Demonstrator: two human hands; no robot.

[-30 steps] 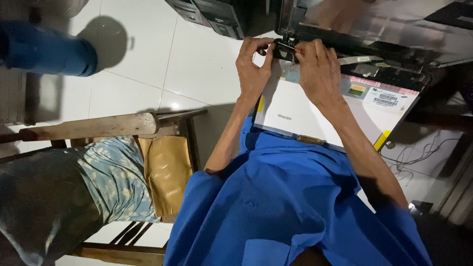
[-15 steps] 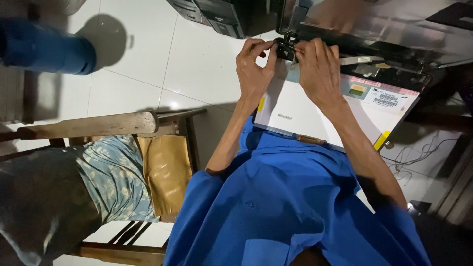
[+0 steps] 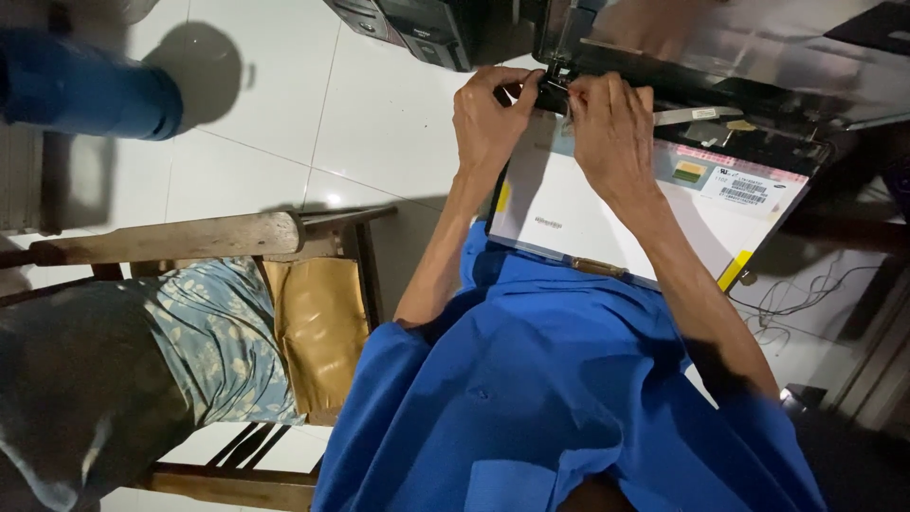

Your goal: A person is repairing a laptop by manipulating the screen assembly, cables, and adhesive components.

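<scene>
Both hands [image 3: 550, 123] seemingly at laptop hinge [image 3: 555, 87]

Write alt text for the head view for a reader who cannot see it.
Both hands, left hand and right hand, pinch a small dark hinge part at the corner of a flat white rectangular laptop screen panel resting above a blue shirt; a wooden chair stands on white floor tiles.

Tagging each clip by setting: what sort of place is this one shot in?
Probably a home or small informal repair spot, not a fitted workshop. The floor is white tile, a wooden chair with draped cloth stands close by, and both hands work on a dismantled laptop screen panel held in the lap.
</scene>
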